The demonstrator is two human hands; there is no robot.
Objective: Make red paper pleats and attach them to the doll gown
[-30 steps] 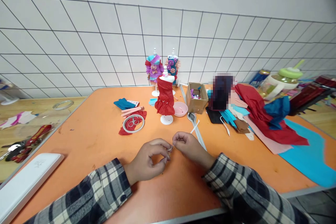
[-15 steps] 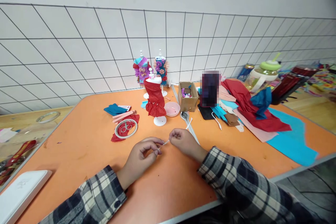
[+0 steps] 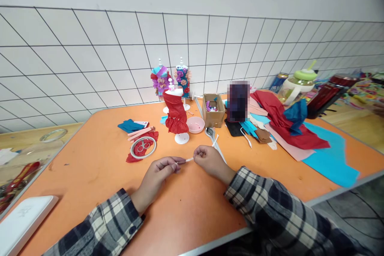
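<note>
A thin, whitish strip (image 3: pixel 189 160) stretches between my two hands, a little above the orange table; its exact kind is too small to tell. My left hand (image 3: pixel 160 174) pinches one end between thumb and fingers. Curled closed, my right hand (image 3: pixel 211 162) grips the other end. Just beyond them a small mannequin in a red crepe-paper dress (image 3: pixel 176 114) stands upright on a white round base. To its right sits a pink bowl (image 3: pixel 195 125) with small bits in it. A spoon (image 3: pixel 211 133) lies behind my right hand.
Scissors (image 3: pixel 143 145) and a tape ring (image 3: pixel 132 156) rest on red paper at left. Two more dressed mannequins (image 3: pixel 162 82) stand at the back. A cardboard box (image 3: pixel 213 119), a blurred upright dark panel (image 3: pixel 238 102), coloured paper sheets (image 3: pixel 325 168) and bottles (image 3: pixel 295 88) occupy the right.
My left thumb and fingers have drawn closer together along the strip, which now runs straighter between the hands. My right hand keeps its pinch. The view has shifted slightly.
</note>
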